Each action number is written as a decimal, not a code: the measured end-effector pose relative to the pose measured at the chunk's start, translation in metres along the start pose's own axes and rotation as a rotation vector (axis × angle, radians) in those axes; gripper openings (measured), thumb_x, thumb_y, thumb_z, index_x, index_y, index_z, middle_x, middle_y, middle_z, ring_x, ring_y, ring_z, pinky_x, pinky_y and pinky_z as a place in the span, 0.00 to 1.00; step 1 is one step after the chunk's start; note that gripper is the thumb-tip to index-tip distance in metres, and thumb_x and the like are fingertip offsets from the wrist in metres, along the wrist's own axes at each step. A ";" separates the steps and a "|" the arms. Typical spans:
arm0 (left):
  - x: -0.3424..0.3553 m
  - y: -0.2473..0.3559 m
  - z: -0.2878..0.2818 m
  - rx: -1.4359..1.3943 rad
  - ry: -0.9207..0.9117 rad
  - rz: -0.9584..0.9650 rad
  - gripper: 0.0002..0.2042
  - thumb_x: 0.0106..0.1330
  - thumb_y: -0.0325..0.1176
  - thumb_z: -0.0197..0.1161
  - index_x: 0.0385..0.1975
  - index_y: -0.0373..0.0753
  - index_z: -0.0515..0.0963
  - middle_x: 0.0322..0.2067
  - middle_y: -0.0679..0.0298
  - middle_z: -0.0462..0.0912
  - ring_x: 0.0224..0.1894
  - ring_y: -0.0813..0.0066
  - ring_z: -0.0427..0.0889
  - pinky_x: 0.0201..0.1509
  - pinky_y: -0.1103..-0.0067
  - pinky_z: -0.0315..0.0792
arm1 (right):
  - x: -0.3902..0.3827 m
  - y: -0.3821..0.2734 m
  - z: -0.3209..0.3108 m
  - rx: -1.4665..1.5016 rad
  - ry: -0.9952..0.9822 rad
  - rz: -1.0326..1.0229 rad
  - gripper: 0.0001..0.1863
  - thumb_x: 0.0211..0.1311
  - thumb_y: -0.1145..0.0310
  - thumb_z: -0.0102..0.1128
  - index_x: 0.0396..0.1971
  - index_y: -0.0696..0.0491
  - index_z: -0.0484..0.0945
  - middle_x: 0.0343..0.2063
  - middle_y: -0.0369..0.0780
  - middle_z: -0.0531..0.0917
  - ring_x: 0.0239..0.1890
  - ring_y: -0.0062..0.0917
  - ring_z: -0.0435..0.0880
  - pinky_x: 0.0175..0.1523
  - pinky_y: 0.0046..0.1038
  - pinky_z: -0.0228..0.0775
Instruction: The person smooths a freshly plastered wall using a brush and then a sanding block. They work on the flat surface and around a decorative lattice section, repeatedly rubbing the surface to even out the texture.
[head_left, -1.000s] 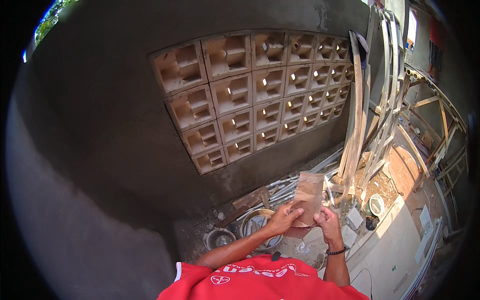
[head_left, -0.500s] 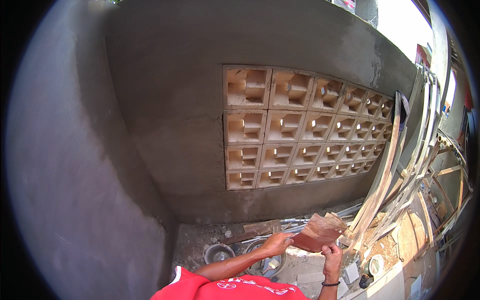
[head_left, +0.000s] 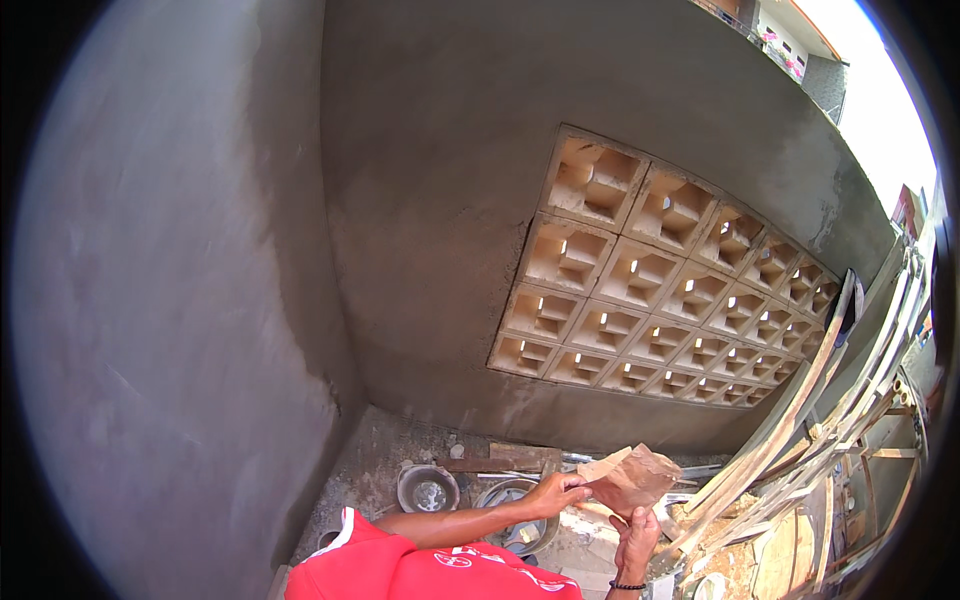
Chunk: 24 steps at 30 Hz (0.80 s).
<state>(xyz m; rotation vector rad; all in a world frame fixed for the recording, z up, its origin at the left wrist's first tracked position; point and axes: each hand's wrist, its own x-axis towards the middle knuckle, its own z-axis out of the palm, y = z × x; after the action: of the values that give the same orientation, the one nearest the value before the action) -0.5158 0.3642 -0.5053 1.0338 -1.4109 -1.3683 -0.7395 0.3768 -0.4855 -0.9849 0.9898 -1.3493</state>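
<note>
My left hand (head_left: 557, 495) pinches the left edge of a creased brown sheet of paper (head_left: 641, 477), holding it raised over the littered floor. My right hand (head_left: 634, 543), with a dark bead bracelet at the wrist, grips the sheet's lower right part from below. The sheet has a lighter torn-looking flap on its left side. Below and beside my left arm sit a grey bucket (head_left: 408, 490) and a wider round tub (head_left: 540, 540) with things in it, partly hidden by my hand and arm.
A grey plastered wall (head_left: 420, 230) with several rows of cream breeze blocks (head_left: 672, 200) stands ahead, meeting another plastered wall (head_left: 150, 300) at the left. Long wooden strips (head_left: 800, 440) lean at the right. Scrap boards (head_left: 515, 456) and rubble lie along the wall's foot.
My view has swung left, bringing more of the left wall in. The paper was upright between my hands, then turned to a reddish side, and now lies tilted and more creased, still held by both.
</note>
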 end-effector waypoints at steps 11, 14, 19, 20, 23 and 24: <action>-0.001 0.023 -0.001 0.011 0.181 0.321 0.13 0.67 0.33 0.61 0.23 0.32 0.72 0.22 0.65 0.71 0.27 0.81 0.65 0.32 0.76 0.64 | 0.017 0.007 0.015 -0.077 0.237 -0.206 0.14 0.65 0.61 0.64 0.29 0.56 0.74 0.21 0.36 0.78 0.17 0.16 0.74 0.19 0.18 0.65; -0.012 0.039 -0.011 -0.055 0.193 0.302 0.12 0.67 0.30 0.62 0.22 0.34 0.72 0.26 0.67 0.75 0.30 0.85 0.67 0.34 0.81 0.65 | 0.014 -0.018 0.047 -0.057 0.225 -0.208 0.14 0.64 0.60 0.65 0.29 0.55 0.76 0.19 0.33 0.78 0.16 0.13 0.73 0.16 0.16 0.64; -0.019 0.037 -0.006 -0.360 0.187 0.246 0.07 0.66 0.24 0.63 0.28 0.36 0.71 0.35 0.67 0.79 0.36 0.86 0.72 0.40 0.85 0.67 | 0.007 -0.032 0.058 0.014 0.195 -0.110 0.12 0.66 0.60 0.62 0.33 0.54 0.75 0.24 0.33 0.80 0.21 0.14 0.77 0.23 0.19 0.68; -0.020 0.037 -0.007 -0.378 0.185 0.236 0.06 0.66 0.24 0.62 0.30 0.36 0.71 0.36 0.66 0.79 0.37 0.86 0.72 0.41 0.85 0.67 | 0.004 -0.034 0.057 0.054 0.168 -0.058 0.12 0.67 0.61 0.62 0.33 0.54 0.75 0.25 0.34 0.81 0.22 0.15 0.78 0.24 0.19 0.69; -0.018 0.029 -0.009 -0.433 0.146 0.217 0.10 0.64 0.25 0.65 0.39 0.36 0.70 0.42 0.63 0.79 0.41 0.83 0.76 0.46 0.83 0.70 | -0.005 -0.030 0.053 0.127 0.112 0.013 0.11 0.67 0.62 0.61 0.35 0.54 0.75 0.28 0.35 0.82 0.25 0.16 0.80 0.26 0.20 0.71; -0.017 0.032 -0.009 -0.468 0.133 0.199 0.13 0.64 0.26 0.65 0.43 0.36 0.69 0.44 0.62 0.79 0.42 0.81 0.77 0.48 0.81 0.71 | -0.007 -0.021 0.048 0.115 0.122 -0.018 0.11 0.67 0.62 0.62 0.35 0.54 0.75 0.29 0.35 0.82 0.25 0.16 0.80 0.26 0.19 0.72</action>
<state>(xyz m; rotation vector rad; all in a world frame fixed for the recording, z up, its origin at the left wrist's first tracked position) -0.5024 0.3797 -0.4744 0.6455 -0.9979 -1.3664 -0.6992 0.3835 -0.4513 -0.8349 0.9840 -1.4786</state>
